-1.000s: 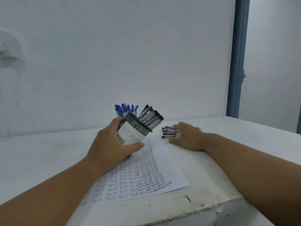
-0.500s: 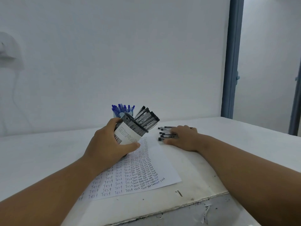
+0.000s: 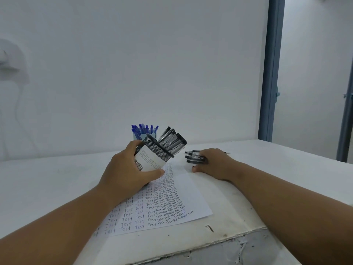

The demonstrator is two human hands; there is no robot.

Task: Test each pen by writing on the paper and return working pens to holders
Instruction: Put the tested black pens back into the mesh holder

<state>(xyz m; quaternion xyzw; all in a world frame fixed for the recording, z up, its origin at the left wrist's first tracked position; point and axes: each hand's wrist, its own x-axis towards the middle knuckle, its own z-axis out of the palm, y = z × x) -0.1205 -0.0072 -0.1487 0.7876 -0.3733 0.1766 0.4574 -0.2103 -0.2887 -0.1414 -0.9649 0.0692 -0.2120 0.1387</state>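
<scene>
My left hand (image 3: 124,175) is wrapped around the mesh pen holder (image 3: 152,156), tipping its mouth to the right over the paper (image 3: 191,196), with the black pens (image 3: 172,143) inside leaning towards the rim. Just past that mouth, my right hand (image 3: 214,163) rests on the loose pens (image 3: 194,156) on the table (image 3: 47,178), fingers curling over them, though I can't tell if they are truly gripped. I reckon more tilt would spill the black pens, and a sloppy gather could roll loose ones away. The blue pens (image 3: 144,129) stand behind the holder
</scene>
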